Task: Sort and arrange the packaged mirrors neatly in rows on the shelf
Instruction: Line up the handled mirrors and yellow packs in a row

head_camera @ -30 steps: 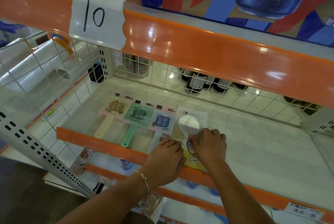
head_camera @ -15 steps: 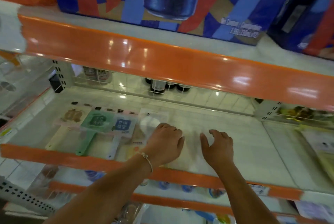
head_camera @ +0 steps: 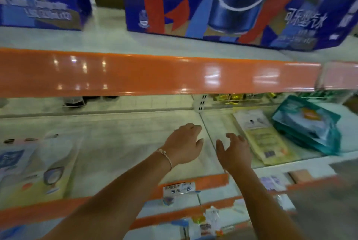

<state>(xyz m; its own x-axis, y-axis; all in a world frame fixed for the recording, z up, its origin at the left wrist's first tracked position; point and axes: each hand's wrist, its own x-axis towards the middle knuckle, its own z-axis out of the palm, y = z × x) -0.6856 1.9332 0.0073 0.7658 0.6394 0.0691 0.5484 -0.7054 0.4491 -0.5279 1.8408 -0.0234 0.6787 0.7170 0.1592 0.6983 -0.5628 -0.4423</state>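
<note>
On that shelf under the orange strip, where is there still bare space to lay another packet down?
The widest bare patch of the pale shelf board lies between the clear-packaged mirror at far left and the empty left hand. Right of the empty right hand it is crowded: a yellow flat packet, then stacked teal packs.

Two bare forearms, no sleeves in sight. Left hand (head_camera: 184, 143) with a thin pale bracelet (head_camera: 164, 155) at the wrist, possibly beaded or knotted, too blurred to say. Right hand (head_camera: 233, 152) plain, no rings or watch showing.
</note>
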